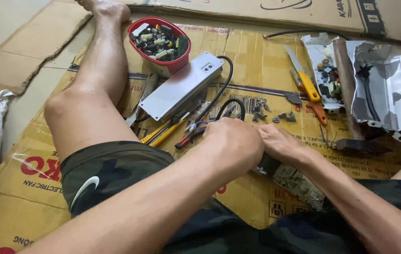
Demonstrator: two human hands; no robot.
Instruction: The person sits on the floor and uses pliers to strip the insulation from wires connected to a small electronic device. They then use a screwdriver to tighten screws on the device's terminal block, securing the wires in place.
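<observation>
We judge the step in hand to be stripping a circuit board (297, 181) held low between the knees, over the flattened cardboard (257, 51) on the floor. Our left hand (233, 141) is closed in a fist at the board's upper end; what its grip encloses is hidden, so we cannot tell. Our right hand (283, 143) meets it from the right, fingers curled onto the same end, touching the left hand. The board extends down and to the right from both grips. The next move likely calls for a firm hold and steady pull. A red bowl (181, 59) of removed components sits well apart, beyond the grey casing (177, 89).
</observation>
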